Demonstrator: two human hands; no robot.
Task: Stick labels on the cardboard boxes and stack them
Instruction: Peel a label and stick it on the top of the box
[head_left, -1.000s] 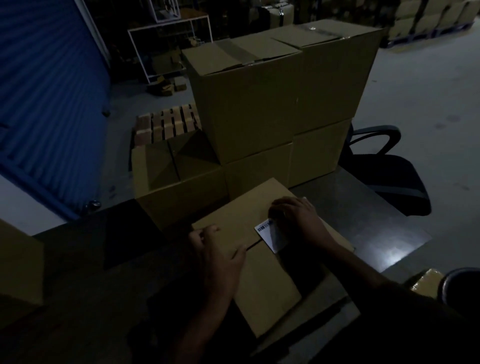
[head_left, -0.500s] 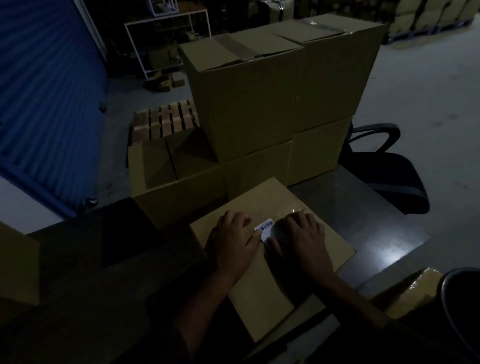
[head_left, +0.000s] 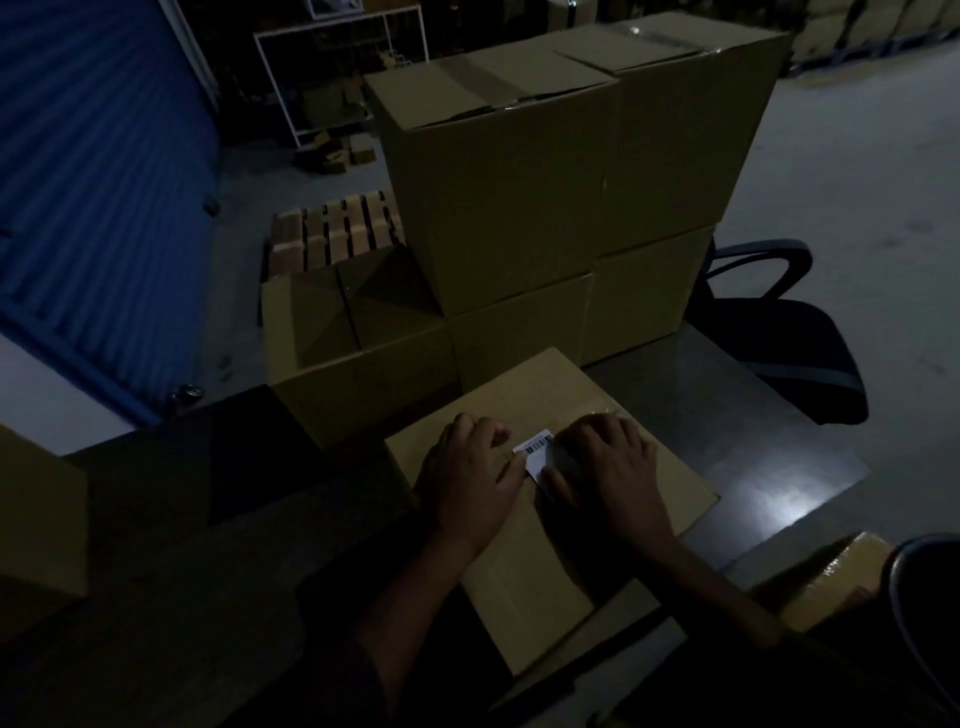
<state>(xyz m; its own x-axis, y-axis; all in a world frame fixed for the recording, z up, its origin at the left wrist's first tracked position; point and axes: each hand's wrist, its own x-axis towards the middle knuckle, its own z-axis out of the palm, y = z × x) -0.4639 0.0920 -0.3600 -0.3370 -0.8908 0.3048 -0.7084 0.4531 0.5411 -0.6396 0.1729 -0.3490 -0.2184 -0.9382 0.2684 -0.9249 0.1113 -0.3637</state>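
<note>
From the head camera we see our left hand (head_left: 467, 480) and right hand (head_left: 605, 467) lying flat, fingers straight and close together, pressing the barcode label (head_left: 536, 453) onto the nearest cardboard box (head_left: 524, 587) on the table (head_left: 753, 441)

Label (head_left: 537, 453) mostly hidden under both hands, barcode text too small to read. Box at left (head_left: 36, 519) cut by frame edge. Shelf (head_left: 337, 78) contents too dark to tell.
</note>
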